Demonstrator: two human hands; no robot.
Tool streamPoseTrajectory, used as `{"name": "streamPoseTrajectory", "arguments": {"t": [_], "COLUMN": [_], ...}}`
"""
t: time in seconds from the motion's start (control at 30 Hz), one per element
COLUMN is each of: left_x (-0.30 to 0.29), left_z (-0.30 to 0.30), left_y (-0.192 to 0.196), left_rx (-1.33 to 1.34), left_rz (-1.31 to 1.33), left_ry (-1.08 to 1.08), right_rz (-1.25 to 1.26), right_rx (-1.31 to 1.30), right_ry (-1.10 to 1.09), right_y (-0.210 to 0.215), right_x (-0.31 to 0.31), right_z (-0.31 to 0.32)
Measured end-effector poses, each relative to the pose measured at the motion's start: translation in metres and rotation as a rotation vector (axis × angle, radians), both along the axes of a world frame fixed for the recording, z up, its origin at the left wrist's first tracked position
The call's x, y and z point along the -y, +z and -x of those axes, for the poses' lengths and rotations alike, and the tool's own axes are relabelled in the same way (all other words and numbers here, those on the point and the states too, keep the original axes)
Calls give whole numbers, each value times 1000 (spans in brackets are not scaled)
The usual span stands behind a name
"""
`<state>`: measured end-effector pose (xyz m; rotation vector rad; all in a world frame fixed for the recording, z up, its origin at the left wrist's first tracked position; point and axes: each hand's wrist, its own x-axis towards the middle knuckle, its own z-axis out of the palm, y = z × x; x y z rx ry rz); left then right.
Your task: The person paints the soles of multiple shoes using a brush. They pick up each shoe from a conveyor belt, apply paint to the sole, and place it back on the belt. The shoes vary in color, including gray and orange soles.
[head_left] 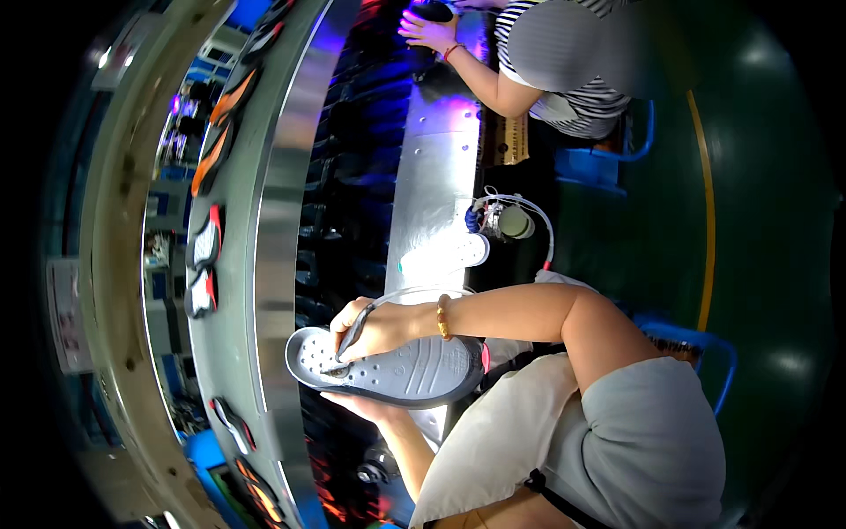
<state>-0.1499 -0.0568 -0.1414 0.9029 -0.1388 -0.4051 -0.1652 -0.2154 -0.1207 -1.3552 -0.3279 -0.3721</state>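
A grey shoe sole [432, 370] with round holes at one end and curved grooves lies tilted before me. My left hand [363, 406] supports it from beneath, its fingers largely hidden by the sole. Above it, my right hand [379, 331], with a gold bracelet at the wrist, grips a slim dark pen-like tool [354, 328]. The tool's tip meets the sole among the holes, at a small brownish spot [335, 371]. A pale thin tube [419, 290] curves behind the right hand; whether it joins the tool is unclear.
A conveyor [225, 335] on the left carries red-and-white and orange shoe soles. Dark soles [339, 198] are heaped beside the metal bench [432, 167]. A white perforated piece [473, 250] lies near a round container [514, 222]. Another person [520, 97] sits farther along, near blue chairs.
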Motion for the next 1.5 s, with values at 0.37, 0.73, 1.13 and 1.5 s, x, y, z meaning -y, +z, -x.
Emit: {"name": "streamPoseTrajectory", "arguments": {"t": [0.37, 0.73, 1.13, 1.5], "left_x": [10, 25, 20, 29], "left_z": [-10, 6, 23, 30], "left_y": [12, 22, 8, 27], "left_rx": [93, -11, -192, -151], "left_rz": [-176, -5, 129, 412], "left_ry": [-94, -139, 199, -70], "right_rz": [11, 52, 57, 158], "right_rx": [14, -60, -208, -203], "right_ry": [-215, -92, 259, 312], "right_y": [8, 17, 33, 34], "right_x": [9, 21, 33, 37], "right_z": [29, 29, 16, 2]}}
